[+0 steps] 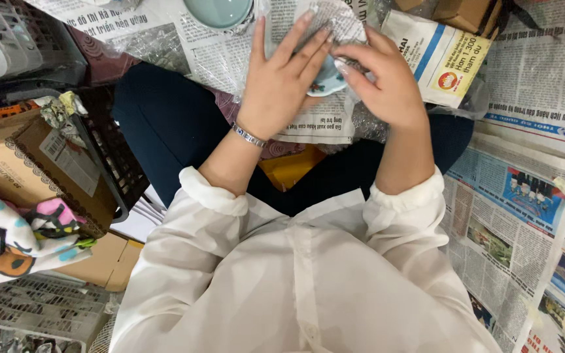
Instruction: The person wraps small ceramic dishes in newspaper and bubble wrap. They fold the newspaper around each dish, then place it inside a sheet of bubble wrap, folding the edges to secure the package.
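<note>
Newspapered floor [524, 216] | both hands' grip closed on half-wrapped bowl [328, 77]: left [282, 78], right [384, 82]

Floor [531, 216] papered over with newspaper sheets (overlapping); black crate [109, 150], cardboard box [27, 163] at side.

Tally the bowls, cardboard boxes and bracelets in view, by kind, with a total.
Bowls: 2, a pale green bowl at the top and a patterned bowl under the hands
Cardboard boxes: 2, left box, top right box
Bracelets: 1, bracelet
Total: 5
</note>
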